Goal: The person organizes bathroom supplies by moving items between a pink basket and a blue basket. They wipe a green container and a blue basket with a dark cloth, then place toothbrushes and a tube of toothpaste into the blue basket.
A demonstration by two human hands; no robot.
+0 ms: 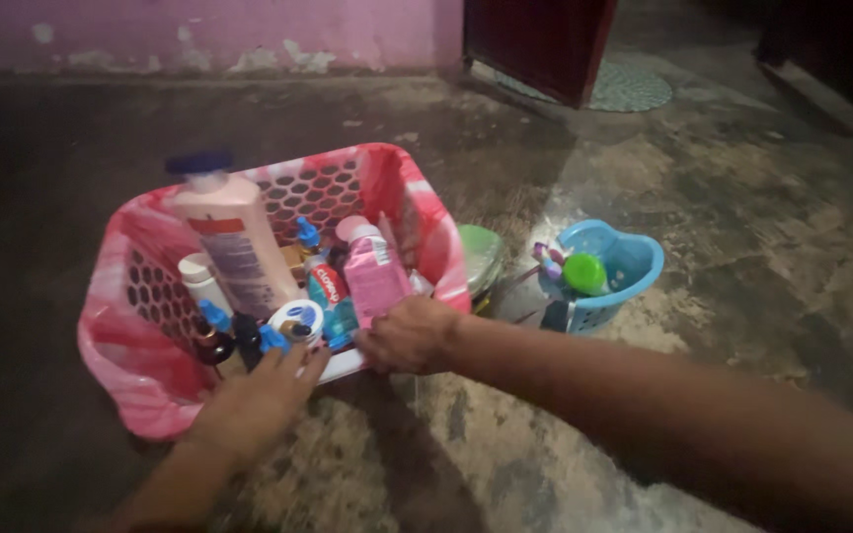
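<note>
Both hands steady a pink basket (pixel 150 380) of toiletries on the floor: left hand (pixel 261 395) flat, fingers spread; right hand (pixel 409 336) curled, gripping the rim; an even hold seems wise.

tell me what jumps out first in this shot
The pink basket at left centre on the dark concrete floor, crammed with bottles, the tall lotion bottle standing highest. Both hands are at its near rim: the left hand flat against it, the right hand by a pink bottle. To its right sits a small blue basket.
</note>
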